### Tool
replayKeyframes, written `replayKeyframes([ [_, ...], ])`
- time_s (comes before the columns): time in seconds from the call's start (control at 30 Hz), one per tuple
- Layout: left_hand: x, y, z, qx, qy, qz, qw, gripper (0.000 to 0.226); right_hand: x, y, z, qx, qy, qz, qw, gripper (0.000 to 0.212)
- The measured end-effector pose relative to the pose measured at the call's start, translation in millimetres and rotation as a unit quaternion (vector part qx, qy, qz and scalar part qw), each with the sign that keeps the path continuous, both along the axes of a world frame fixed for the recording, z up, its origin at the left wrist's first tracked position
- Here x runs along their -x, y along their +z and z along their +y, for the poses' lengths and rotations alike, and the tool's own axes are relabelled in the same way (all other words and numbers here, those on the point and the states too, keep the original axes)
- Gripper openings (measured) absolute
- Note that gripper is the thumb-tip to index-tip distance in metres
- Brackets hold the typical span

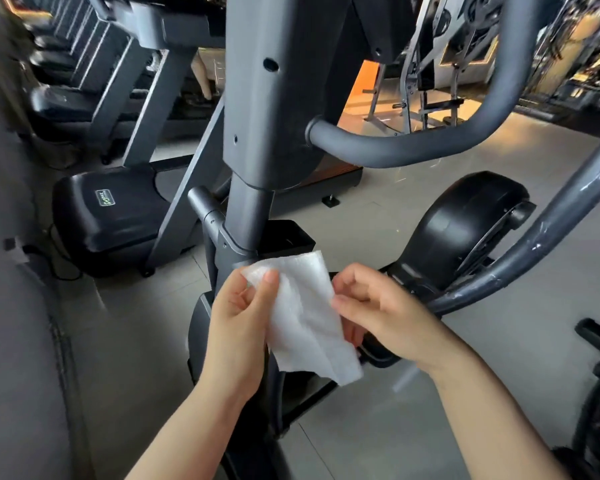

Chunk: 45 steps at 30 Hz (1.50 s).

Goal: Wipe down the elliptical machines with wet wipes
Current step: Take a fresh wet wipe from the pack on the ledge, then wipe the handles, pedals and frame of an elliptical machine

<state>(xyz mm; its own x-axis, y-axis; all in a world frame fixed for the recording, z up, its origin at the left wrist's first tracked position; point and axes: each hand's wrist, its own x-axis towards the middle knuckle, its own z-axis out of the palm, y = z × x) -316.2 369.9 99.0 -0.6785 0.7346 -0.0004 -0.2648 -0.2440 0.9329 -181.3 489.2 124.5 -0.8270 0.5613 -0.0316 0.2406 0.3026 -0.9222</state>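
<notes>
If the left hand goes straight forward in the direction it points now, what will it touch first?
Probably the grey upright post of the elliptical. The left hand, pinching the wet wipe, points up and away toward it. Depth is unclear, so the gap cannot be judged.

A row of treadmills (pixel 94 109) runs along the left, the nearest showing a black motor cover (pixel 108 216) with a small logo. Beyond it, to the right across the pale tiled floor (pixel 378 216), stands a silver weight rack (pixel 426 81) with a bench, lit by an orange glow.
</notes>
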Motion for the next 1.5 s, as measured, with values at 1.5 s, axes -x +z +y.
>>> replayKeyframes([
  [1.5, -13, 55, 62, -0.040, -0.203, -0.083, 0.975, 0.037, -2, 73, 63, 0.013, -0.038, 0.147, 0.988, 0.010],
])
